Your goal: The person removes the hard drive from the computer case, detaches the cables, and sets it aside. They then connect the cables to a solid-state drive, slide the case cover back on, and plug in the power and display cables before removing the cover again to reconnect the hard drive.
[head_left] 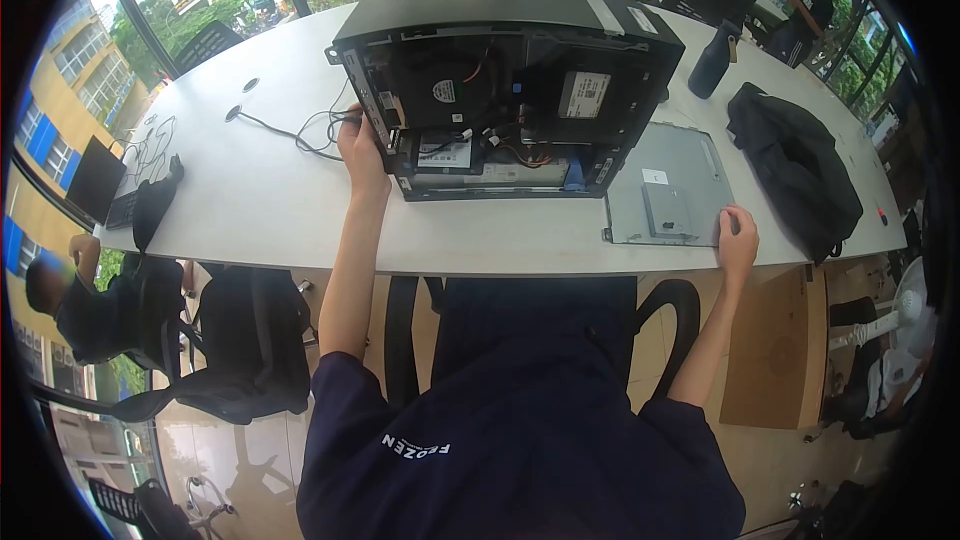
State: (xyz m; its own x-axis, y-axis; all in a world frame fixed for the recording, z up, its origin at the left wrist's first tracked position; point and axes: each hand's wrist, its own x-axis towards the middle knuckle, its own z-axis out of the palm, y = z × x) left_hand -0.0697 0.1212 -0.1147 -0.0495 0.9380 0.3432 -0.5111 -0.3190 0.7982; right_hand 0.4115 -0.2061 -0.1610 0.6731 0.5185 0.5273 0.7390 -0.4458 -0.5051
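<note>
A black computer case (510, 15) stands on the white table with its side open, showing a fan, a drive, cables and a labelled part inside. At the case's left edge is my left hand (362, 152), its fingers curled round the side toward the back, partly hidden. A grey metal side panel (700, 175) lies flat to the right of the case. My right hand (738, 237) rests at the panel's right edge near the front of the table, thumb and fingers bent against that edge.
Cables (285, 132) lie left of the case. A dark bottle (712, 62) and a black bag (800, 165) are on the right. A laptop (97, 178) sits at the far left. Other people are at left and back right. A cardboard box (765, 350) stands below.
</note>
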